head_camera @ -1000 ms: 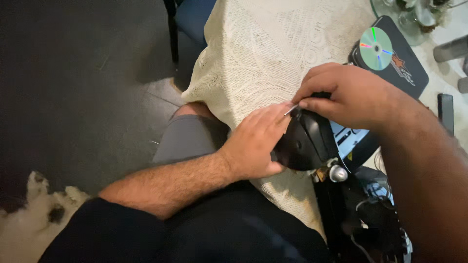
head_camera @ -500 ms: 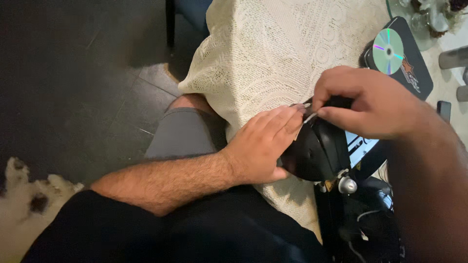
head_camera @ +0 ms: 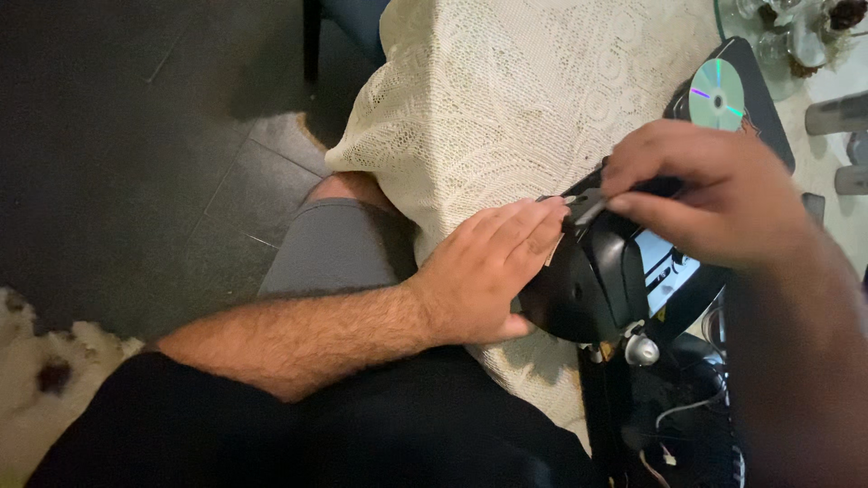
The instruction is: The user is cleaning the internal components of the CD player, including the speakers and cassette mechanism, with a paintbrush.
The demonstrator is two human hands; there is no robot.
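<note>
A rounded black device rests at the edge of a table covered with a cream lace cloth. My left hand lies flat against the device's left side, fingers together, bracing it. My right hand hovers over the top of the device and pinches a small thin silver tool whose tip meets the device's upper edge. A small metal knob sticks out below the device.
A shiny disc lies on a dark case at the back right. Glassware stands at the far right corner. Black cables and gear sit below the device. A dark tiled floor and a pale furry rug lie to the left.
My right hand has lifted slightly and shifted right over the device, with the thin tool now showing at its fingertips. The left hand stays pressed on the device's side.
</note>
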